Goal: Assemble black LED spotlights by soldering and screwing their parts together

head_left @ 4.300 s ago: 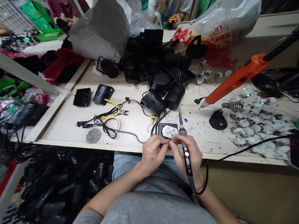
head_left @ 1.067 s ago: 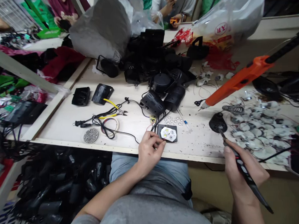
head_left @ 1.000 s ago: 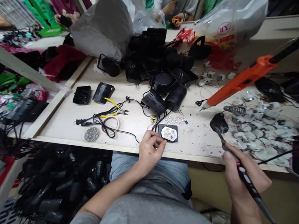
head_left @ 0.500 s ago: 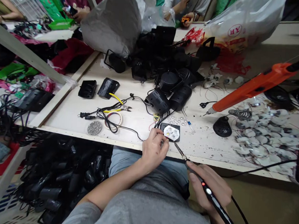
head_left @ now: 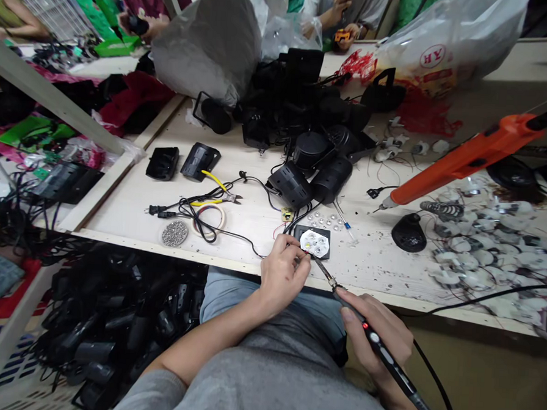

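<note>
**Soldering iron (head_left: pixel 391 371) held at the corner of an LED board (head_left: pixel 315 242)**

In the head view, the round white LED board sits on a dark square plate on a pale workbench (head_left: pixel 364 265), right by the bench's front edge and just ahead of both hands. The left hand (head_left: pixel 281 277) lies beside the plate's lower-left corner, its fingers (head_left: pixel 293 255) bunched and pinching something too small to make out. The right hand (head_left: pixel 377 330) is clenched around the soldering iron like a pen, and the iron's tip (head_left: pixel 317 263) comes to the plate's lower edge, though whether it touches cannot be told. Both forearms angle in from the lower corners of the view, the left across the lap, the right with the wrist bent.

Beyond the board are about nine small clear LED lenses (head_left: pixel 323 220), and further left one pair of yellow-handled pliers (head_left: pixel 221 193), one mains plug (head_left: pixel 154 210) and two flat black housings (head_left: pixel 162 163). Two black cylindrical lamp bodies (head_left: pixel 330 178) stand in a heap of black parts. To the right lie one orange electric screwdriver (head_left: pixel 463 160) and one black dome (head_left: pixel 408 232). Across the bench, a co-worker's hand (head_left: pixel 349 34) holds a small orange object.
</note>
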The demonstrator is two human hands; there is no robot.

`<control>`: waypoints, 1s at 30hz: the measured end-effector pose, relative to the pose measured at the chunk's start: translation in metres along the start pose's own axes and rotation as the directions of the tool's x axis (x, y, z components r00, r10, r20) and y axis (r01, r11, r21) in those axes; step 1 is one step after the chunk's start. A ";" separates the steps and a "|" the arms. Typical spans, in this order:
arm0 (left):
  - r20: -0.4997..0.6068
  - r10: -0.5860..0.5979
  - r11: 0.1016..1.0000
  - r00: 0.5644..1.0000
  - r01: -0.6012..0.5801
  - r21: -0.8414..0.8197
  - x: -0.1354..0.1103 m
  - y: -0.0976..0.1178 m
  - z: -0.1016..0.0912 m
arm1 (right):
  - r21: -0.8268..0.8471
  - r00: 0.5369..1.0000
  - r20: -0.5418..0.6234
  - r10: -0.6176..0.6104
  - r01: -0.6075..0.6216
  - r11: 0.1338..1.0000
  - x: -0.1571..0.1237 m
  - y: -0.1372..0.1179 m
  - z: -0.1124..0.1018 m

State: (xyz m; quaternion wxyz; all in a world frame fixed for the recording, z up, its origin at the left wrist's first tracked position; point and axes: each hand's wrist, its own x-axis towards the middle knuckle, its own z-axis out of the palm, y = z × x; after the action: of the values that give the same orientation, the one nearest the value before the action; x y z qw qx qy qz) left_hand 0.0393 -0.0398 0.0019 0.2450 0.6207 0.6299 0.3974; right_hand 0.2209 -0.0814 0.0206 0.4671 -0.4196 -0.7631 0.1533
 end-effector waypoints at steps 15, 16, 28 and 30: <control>-0.040 0.005 1.000 0.999 -0.004 0.025 0.000 0.001 0.002 | 0.017 1.000 -0.015 -0.018 0.018 1.000 0.001 0.004 0.004; -0.041 0.005 1.000 0.999 -0.004 0.024 0.000 0.000 0.003 | 0.019 1.000 -0.016 -0.023 0.024 1.000 0.000 0.004 0.004; -0.050 0.008 1.000 0.999 -0.008 0.008 0.001 -0.001 0.005 | -0.006 0.999 0.003 -0.046 0.046 0.999 0.006 0.001 0.004; -0.051 0.004 1.000 0.999 -0.003 0.005 0.001 -0.001 0.005 | -0.016 0.999 0.006 -0.048 0.048 0.999 0.006 0.001 0.004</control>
State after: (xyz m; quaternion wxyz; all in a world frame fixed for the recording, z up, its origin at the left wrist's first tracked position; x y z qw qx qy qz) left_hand 0.0426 -0.0381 -0.0016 0.2267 0.6122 0.6358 0.4118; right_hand 0.2165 -0.0751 0.0217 0.4649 -0.4047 -0.7754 0.1370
